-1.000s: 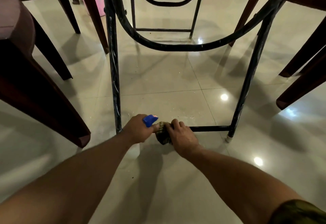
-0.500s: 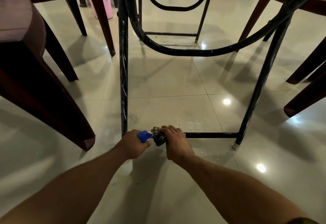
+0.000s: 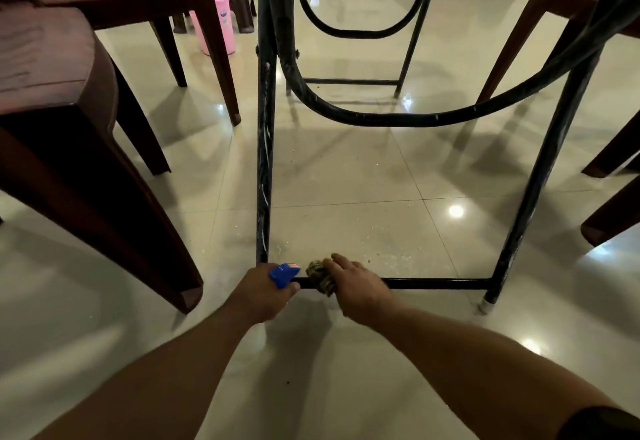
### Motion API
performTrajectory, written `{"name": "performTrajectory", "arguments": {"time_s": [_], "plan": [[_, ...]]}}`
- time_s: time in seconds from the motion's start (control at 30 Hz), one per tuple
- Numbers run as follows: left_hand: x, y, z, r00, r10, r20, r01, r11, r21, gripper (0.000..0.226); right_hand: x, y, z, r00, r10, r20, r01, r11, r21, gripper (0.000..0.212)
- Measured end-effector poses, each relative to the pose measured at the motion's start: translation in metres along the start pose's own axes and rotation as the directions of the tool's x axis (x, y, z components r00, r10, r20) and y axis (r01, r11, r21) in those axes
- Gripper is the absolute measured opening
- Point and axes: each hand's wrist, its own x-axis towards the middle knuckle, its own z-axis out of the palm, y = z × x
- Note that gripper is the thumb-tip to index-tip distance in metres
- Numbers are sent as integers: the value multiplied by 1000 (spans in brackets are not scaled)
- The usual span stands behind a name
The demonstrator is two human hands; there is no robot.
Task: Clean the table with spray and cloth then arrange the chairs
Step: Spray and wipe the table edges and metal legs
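Observation:
I look under the table at its black metal frame [image 3: 265, 148]. Low near the floor runs a horizontal black crossbar [image 3: 433, 283] between two legs. My left hand [image 3: 261, 292] grips a spray bottle, of which only the blue nozzle [image 3: 284, 274] shows. My right hand [image 3: 356, 287] holds a dark patterned cloth [image 3: 320, 277] wrapped over the left end of the crossbar. The two hands sit close together, the nozzle just left of the cloth.
Dark brown chairs stand at the left [image 3: 69, 100] and at the right edge [image 3: 609, 162]. A pink bucket [image 3: 216, 22] is on the floor behind the left chairs. The glossy tiled floor [image 3: 346, 180] has fine crumbs near the crossbar.
The cloth and my right hand have slid a little along the crossbar beside the left leg. The view has lifted slightly, showing more of the far floor.

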Motion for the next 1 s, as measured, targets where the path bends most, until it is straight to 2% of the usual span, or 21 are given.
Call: {"name": "performTrajectory", "arguments": {"time_s": [0.07,0.13,0.27,0.3,0.37,0.47,0.53,0.63,0.73,0.8,0.9,0.93,1.0], "plan": [[2,1,-1,1000,13,-6,-13,1000,17,13,11,-31,11,993,-118,-18,118,992,43,72],[4,4,-4,1000,14,-21,-14,1000,-15,14,20,-44,23,952,-304,23,305,951,-46,70],[3,4,-11,997,-53,-54,43,985,-165,9,7,2,12,864,-487,127,503,826,-254,87],[2,0,-14,996,-74,-51,63,979,-194,10,1,17,10,855,-501,136,519,812,-269,88],[1,-8,-18,994,-99,-49,86,970,-227,15,-11,34,10,888,-452,91,459,850,-259,86],[-1,-21,-23,991,-109,-71,93,975,-204,15,-2,-6,18,937,-345,52,348,918,-192,83],[-2,-22,-26,991,-96,-91,79,982,-172,12,8,-41,23,936,-351,7,349,926,-145,79],[-7,-19,-27,992,-83,-98,67,985,-161,12,12,-51,32,891,-455,11,449,874,-188,79],[-13,-18,-26,992,-89,-89,69,977,-202,15,4,-16,32,823,-566,-43,538,802,-260,100],[-17,-21,-27,989,-85,-124,59,978,-198,13,-2,4,29,848,-523,-81,501,842,-200,86],[-19,-24,-36,974,-64,-215,21,981,-193,13,-5,-5,12,944,-250,-218,261,965,25,76],[-20,-23,-41,967,-46,-251,-4,981,-193,18,-3,-17,5,947,-168,-273,198,977,85,74],[-23,-21,-52,947,-5,-321,-59,981,-187,21,7,-46,-15,915,-116,-386,195,966,172,73]]}}
